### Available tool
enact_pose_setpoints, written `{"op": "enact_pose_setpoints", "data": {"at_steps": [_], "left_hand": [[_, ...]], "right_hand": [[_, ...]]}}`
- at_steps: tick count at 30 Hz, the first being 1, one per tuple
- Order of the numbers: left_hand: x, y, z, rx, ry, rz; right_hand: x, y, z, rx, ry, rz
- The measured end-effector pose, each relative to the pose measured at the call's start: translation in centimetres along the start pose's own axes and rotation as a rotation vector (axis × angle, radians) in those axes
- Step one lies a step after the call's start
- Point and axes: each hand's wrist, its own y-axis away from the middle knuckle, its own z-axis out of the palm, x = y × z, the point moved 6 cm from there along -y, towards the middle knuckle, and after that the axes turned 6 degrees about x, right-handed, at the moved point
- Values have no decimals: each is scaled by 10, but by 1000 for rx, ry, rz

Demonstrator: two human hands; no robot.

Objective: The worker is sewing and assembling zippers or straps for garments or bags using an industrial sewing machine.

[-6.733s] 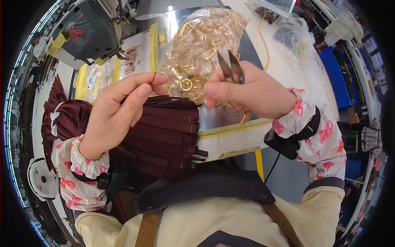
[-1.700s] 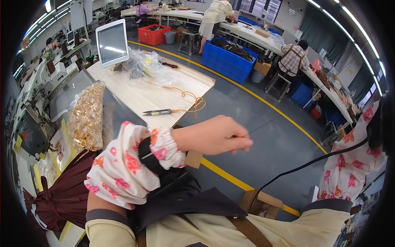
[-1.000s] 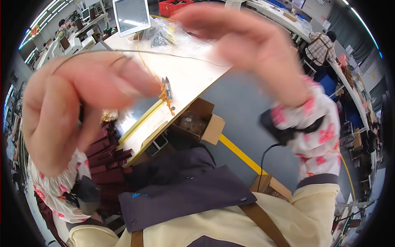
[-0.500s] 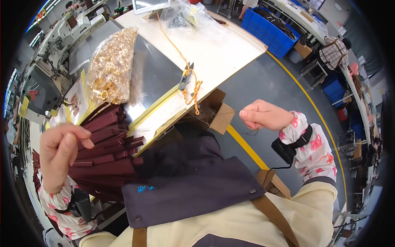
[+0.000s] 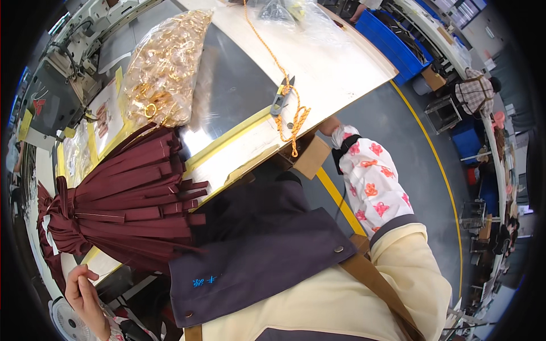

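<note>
A tied bundle of maroon fabric strips (image 5: 122,199) lies across the table's near left edge, its loose ends fanned toward my lap. Below it, my left hand (image 5: 84,295) hangs with its fingers loosely bent and apart, holding nothing visible. My right hand (image 5: 328,126) is at the table's near edge, beside an open cardboard box (image 5: 312,158). Only the back of that hand shows; its fingers are hidden. Thread snips (image 5: 278,103) lie on the table on a twisted orange cord (image 5: 296,132), close to my right hand.
Behind the bundle sits a clear bag of gold metal rings and clasps (image 5: 165,71). A sewing machine (image 5: 48,102) stands at the left. Clear plastic bags (image 5: 310,23) lie at the table's back. Across the aisle are a blue crate (image 5: 392,48) and a seated person (image 5: 475,94).
My right hand has moved from open air over the aisle to the table's edge, and the thread by it no longer shows. My left hand has dropped away from the maroon bundle, toward me.
</note>
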Motion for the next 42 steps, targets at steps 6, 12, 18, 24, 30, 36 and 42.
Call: {"op": "enact_pose_setpoints", "data": {"at_steps": [6,12,18,24,30,36,42], "left_hand": [[-24,18,-21,130,-123,-88],[-47,10,-19,212,-19,-187],[-70,-10,-26,296,-6,-42],[-91,-11,-25,471,-115,177],[-122,-9,-2,422,74,62],[-125,-15,-12,451,87,223],[-123,-18,1,62,120,285]], "right_hand": [[-20,1,-20,80,178,-159],[-19,7,-26,-199,495,-296],[-22,-20,-26,204,-227,-226],[-12,29,-71,125,-877,56],[8,97,-151,756,-1024,565],[-114,116,-217,849,-833,42],[-227,125,-172,601,-925,-78]]}}
